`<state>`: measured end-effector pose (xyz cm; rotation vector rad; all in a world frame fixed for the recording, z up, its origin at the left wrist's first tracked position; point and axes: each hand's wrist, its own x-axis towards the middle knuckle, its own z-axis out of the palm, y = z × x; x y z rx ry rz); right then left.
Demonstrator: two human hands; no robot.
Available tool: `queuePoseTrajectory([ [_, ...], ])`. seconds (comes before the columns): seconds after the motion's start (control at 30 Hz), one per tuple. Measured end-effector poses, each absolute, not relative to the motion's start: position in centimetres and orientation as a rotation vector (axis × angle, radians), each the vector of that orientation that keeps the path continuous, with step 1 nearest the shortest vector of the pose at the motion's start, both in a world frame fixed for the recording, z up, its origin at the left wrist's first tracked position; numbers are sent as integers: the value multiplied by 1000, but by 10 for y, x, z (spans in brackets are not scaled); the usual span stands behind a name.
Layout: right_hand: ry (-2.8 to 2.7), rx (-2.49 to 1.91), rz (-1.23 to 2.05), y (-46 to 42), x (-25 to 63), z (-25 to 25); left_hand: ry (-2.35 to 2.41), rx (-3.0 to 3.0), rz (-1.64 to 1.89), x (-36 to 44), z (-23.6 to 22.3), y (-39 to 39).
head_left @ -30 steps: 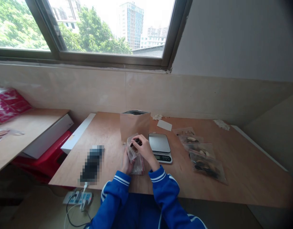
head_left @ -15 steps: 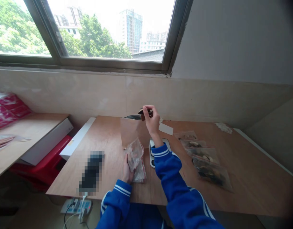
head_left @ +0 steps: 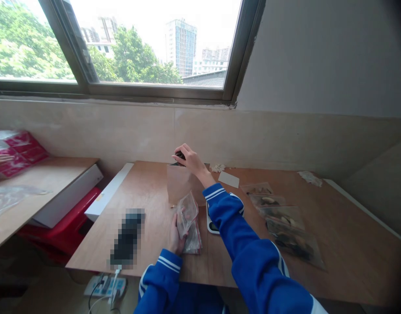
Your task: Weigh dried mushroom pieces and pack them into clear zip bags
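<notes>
While a half-closed left hand [head_left: 177,237] grips a clear plastic zip bag [head_left: 186,214] upright over the pale plywood table [head_left: 148,192], the right hand [head_left: 189,160] pinches a dark chunk [head_left: 180,154] at the mouth of a brown kraft-paper bag [head_left: 181,184]; further right, a blue sleeve [head_left: 233,222] covers most of a digital kitchen scale [head_left: 211,226], beside filled zip bags [head_left: 287,231] below the wide window [head_left: 148,43].

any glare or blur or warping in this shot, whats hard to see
head view: the sky is blown out white behind the window frame, which the wide lens bows, along with the edges of the wooden table; a pixelated patch hides whatever lies on the table; the top right corner falls dark
</notes>
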<state>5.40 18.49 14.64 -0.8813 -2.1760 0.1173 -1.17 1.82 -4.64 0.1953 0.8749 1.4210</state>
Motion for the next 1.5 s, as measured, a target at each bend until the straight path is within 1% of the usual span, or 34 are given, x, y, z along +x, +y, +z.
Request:
queuePoseTrajectory([
  [0.4, -2148, -701, 376, 161, 73, 137, 836, 234, 1433, -15, -55, 19],
  [0.67, -2197, -752, 285, 156, 79, 131, 808, 251, 1424, -17, -52, 16],
  [1.03, -2042, -752, 439, 167, 83, 127, 796, 286, 1448, -17, -58, 16],
  [1.2, -1976, -778, 444, 169, 82, 128, 813, 232, 1435, -17, -59, 17],
  [1.37, -2056, -892, 380, 167, 81, 136, 807, 244, 1438, -17, -58, 16],
  [1.5, -2114, -1242, 177, 161, 79, 147, 799, 242, 1442, -17, -57, 16],
])
